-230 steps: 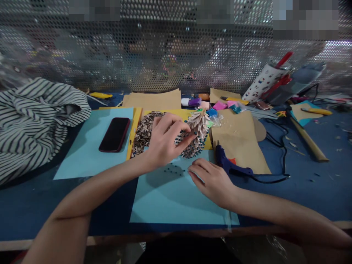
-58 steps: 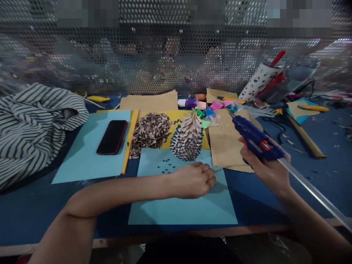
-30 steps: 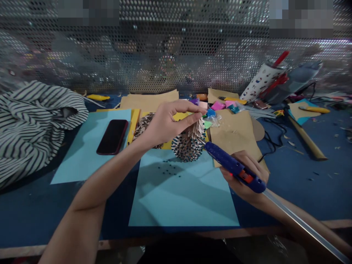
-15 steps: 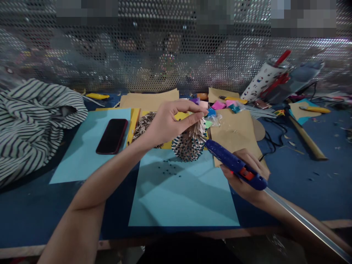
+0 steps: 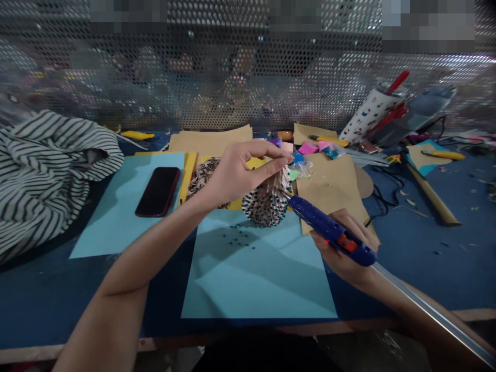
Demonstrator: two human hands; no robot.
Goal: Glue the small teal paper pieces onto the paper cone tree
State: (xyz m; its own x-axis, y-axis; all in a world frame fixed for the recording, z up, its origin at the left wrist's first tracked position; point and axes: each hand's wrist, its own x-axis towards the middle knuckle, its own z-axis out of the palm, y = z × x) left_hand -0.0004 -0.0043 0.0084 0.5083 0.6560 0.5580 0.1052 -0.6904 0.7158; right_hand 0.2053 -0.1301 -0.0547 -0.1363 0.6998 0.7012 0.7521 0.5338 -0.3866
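Note:
My left hand (image 5: 242, 170) is closed in a pinch at the top of a spiky craft piece (image 5: 265, 206). The piece is rounded, covered with pale pointed bits like seed husks, many tipped with small dark blue beads; the hand partly hides it. In my right hand (image 5: 344, 248) is a blue glue gun (image 5: 329, 227) with an orange trigger and a long clear glue stick (image 5: 430, 312) out of its back. Its nozzle points left, at the craft piece's right side. Several loose beads (image 5: 236, 237) lie on a light blue sheet (image 5: 259, 284) below.
Left of the craft piece is a pile of striped husks (image 5: 203, 178) on yellow. A phone (image 5: 158, 192) and striped cloth (image 5: 42, 170) lie further left. Small coloured packets (image 5: 309, 148), brown paper (image 5: 329, 181), a tumbler (image 5: 370, 111), a black cable (image 5: 387, 199) and a wooden stick (image 5: 434, 196) are rightward.

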